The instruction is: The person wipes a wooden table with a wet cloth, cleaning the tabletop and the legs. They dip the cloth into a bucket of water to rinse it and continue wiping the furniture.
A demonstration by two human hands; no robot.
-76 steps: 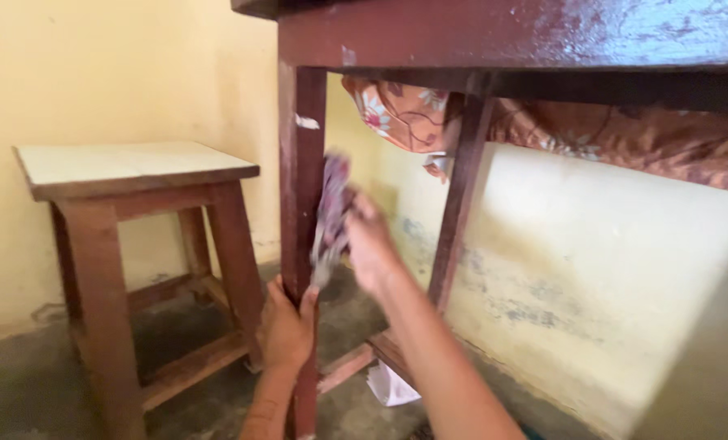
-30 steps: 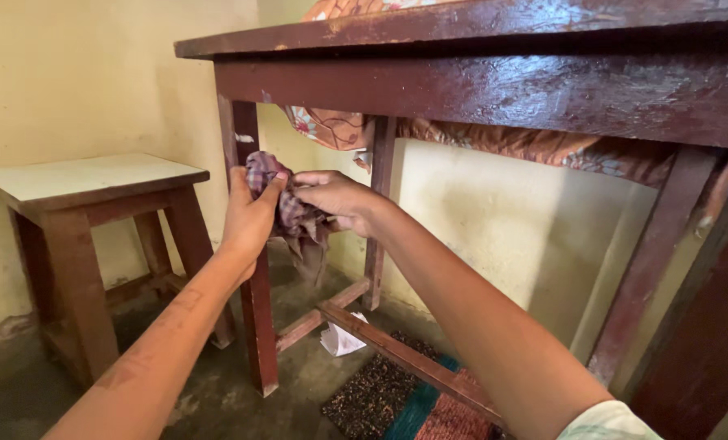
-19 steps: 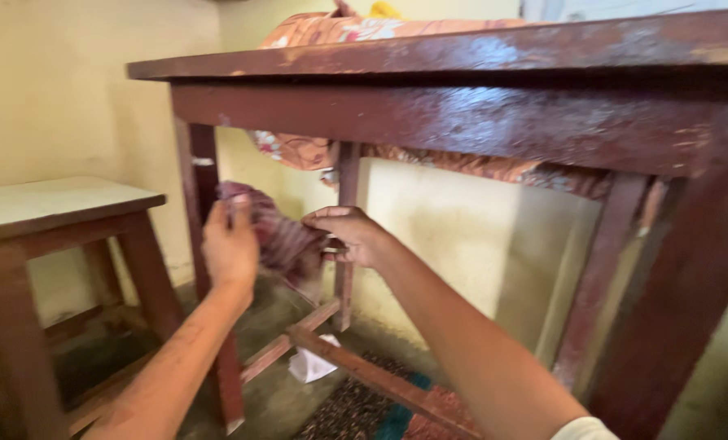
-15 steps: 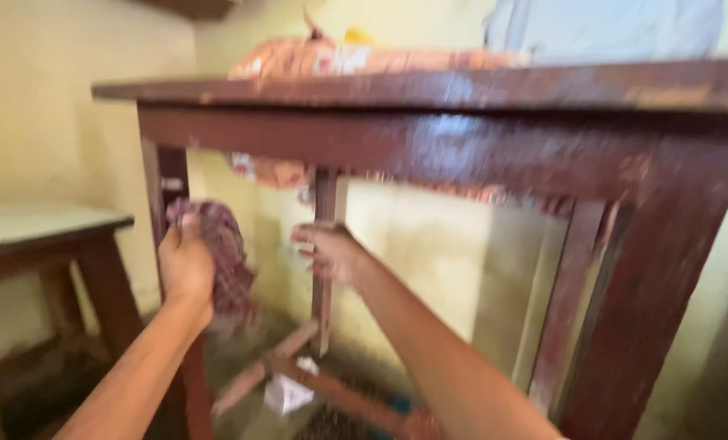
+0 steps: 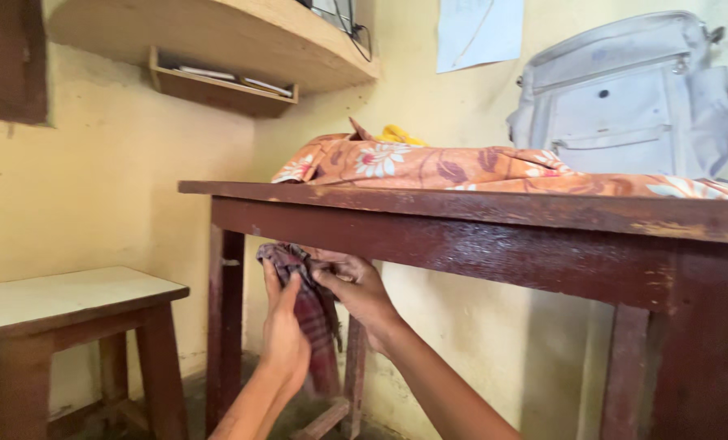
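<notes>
A dark checked cloth (image 5: 311,305) hangs bunched just under the front rail of a dark red-brown wooden table (image 5: 494,244), close to that table's left front leg (image 5: 224,326). Both hands hold it. The left hand (image 5: 285,334) reaches up from below, its fingers (image 5: 273,285) pressed flat against the near side of the cloth. The right hand (image 5: 357,287) comes in from the right, its fingers curled closed around the cloth's upper fold, right beneath the rail. The cloth's loose end dangles down between the two forearms.

On the tabletop (image 5: 543,208) lies an orange fabric with a flower print (image 5: 453,167), and behind it, at the table's right end, a pale grey backpack (image 5: 629,98) leans against the yellow wall. A sheet of paper (image 5: 480,31) is pinned to the wall above the table. To the table's left stands a lower wooden stool with a pale top (image 5: 63,297). Above and left of the table, a wooden wall shelf (image 5: 217,41) juts out, with a smaller shelf (image 5: 221,88) beneath it.
</notes>
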